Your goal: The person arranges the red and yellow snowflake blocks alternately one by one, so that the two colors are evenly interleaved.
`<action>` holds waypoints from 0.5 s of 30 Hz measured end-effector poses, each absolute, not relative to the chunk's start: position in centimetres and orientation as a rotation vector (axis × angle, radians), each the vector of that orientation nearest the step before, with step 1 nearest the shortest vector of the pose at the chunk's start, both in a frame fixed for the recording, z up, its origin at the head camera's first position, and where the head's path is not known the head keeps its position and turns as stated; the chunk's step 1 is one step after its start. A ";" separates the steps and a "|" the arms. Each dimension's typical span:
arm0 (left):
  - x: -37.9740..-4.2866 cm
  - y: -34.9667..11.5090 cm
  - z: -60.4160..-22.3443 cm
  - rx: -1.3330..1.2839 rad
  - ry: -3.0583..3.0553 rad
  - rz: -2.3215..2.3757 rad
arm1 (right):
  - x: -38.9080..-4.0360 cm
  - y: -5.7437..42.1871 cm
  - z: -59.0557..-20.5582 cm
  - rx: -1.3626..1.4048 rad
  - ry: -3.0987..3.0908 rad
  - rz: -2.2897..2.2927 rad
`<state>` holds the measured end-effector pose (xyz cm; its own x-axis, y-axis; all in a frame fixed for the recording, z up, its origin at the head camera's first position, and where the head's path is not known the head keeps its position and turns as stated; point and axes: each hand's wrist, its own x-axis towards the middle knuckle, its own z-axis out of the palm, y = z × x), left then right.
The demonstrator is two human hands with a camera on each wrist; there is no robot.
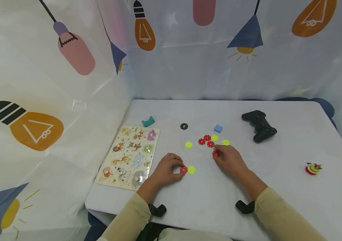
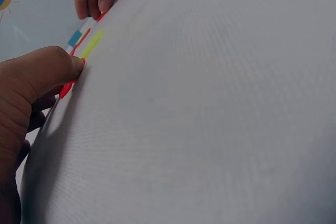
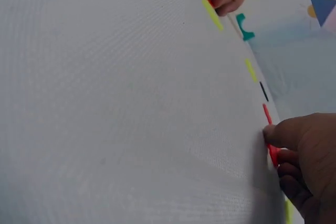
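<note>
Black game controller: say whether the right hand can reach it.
Probably yes: bare tabletop separates the right hand from the black game controller, though that hand pinches a red notched disc.

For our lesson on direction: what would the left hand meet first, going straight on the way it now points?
Beyond the red disc it pinches, the left hand would probably meet the yellow disc first; whether those discs already touch is unclear.
</note>
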<state>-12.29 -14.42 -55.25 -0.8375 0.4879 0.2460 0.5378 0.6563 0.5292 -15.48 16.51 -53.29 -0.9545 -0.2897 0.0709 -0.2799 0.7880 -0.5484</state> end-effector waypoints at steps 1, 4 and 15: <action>-12.3 -14.4 -55.2 -0.867 -2.779 -0.935 | -15.5 16.5 -53.4 -0.474 2.958 -0.901; -12.4 -14.3 -55.2 -0.862 -2.779 -0.939 | -15.6 16.5 -53.3 -0.483 2.964 -0.916; -12.4 -14.4 -55.1 -0.870 -2.789 -0.954 | -12.0 13.2 -53.0 -0.804 2.836 -1.005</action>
<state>-12.44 -14.37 -55.13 -0.8377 0.4920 0.2370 0.5341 0.6474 0.5437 -12.00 13.19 -53.00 -0.8664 -0.4789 0.1414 -0.4611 0.6586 -0.5947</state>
